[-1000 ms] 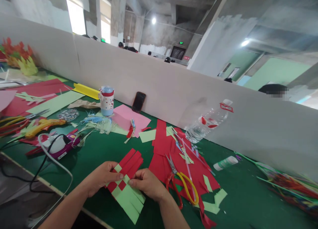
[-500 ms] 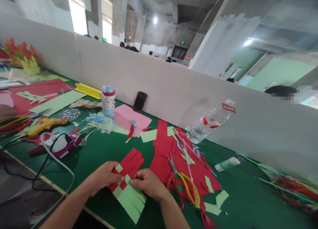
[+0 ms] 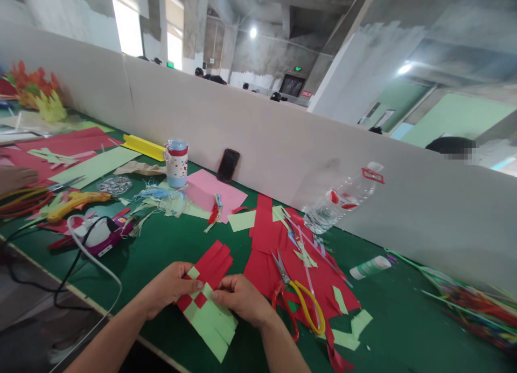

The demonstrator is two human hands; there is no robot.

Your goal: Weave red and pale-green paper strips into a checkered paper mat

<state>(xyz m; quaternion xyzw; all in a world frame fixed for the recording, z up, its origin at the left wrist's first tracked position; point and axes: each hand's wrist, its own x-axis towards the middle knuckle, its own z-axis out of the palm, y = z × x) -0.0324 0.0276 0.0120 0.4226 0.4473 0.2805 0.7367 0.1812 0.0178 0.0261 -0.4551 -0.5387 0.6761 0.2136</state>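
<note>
Between my two hands is a piece of woven paper strips (image 3: pixel 212 322), red at the far end and light green at the near end, with a small checkered patch in the middle. My left hand (image 3: pixel 177 287) pinches its left edge, thumb on top. On the right side, my right hand (image 3: pixel 238 297) grips a green strip between thumb and fingers. The fingertips beneath the paper are hidden. Scissors (image 3: pixel 299 300) with red and yellow handles lie to the right of my right hand, on red paper sheets (image 3: pixel 269 233).
A clear bottle (image 3: pixel 339 200) leans against the white partition (image 3: pixel 274 136), near a phone (image 3: pixel 228 165) and a cup (image 3: pixel 176 165). To the left lie a yellow glue gun (image 3: pixel 76 203) and a corded power strip (image 3: pixel 107 238). Another person's hand (image 3: pixel 18 179) is at far left. A glue stick (image 3: pixel 369 267) lies right.
My left thumb has shifted slightly up on the woven paper. The far red strips lie a little differently. The other person's hand at far left has moved slightly right.
</note>
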